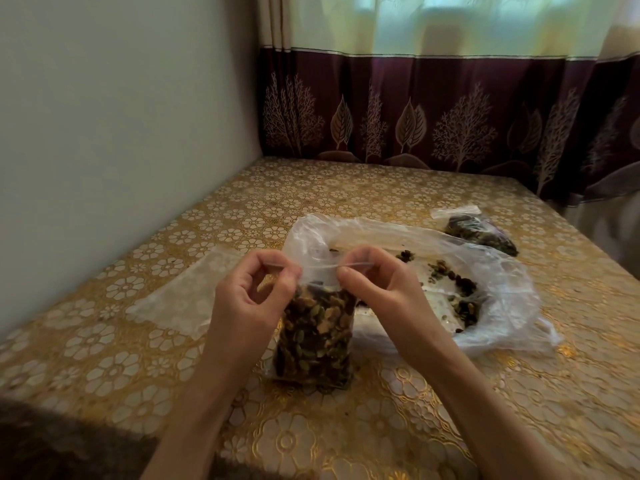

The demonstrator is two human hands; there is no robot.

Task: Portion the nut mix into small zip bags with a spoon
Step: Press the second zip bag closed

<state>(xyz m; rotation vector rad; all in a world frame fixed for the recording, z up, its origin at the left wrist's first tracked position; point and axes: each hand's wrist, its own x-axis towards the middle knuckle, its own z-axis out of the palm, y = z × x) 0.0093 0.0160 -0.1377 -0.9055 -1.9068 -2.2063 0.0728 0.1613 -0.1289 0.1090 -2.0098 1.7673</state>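
Filled zip bag (315,337): soft, bottom-heavy, slippery film. Left hand (256,292) and right hand (374,282) pinch its zip strip, the proper hold.

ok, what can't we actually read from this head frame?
- Spoon: not seen anywhere in head view.
- Zip strip of the clear nut-filled small bag: left hand and right hand pinch it, seal state hidden.
- Second filled small bag, far right: blurred.
- Large crumpled clear plastic bag: remaining mix partly hidden.

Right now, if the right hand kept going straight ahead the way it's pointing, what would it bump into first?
The right hand, pinching the zip bag top, points up and away. Straight on, it would probably meet the near rim of the big clear plastic bag holding the leftover nut mix. Depth is hard to judge here.
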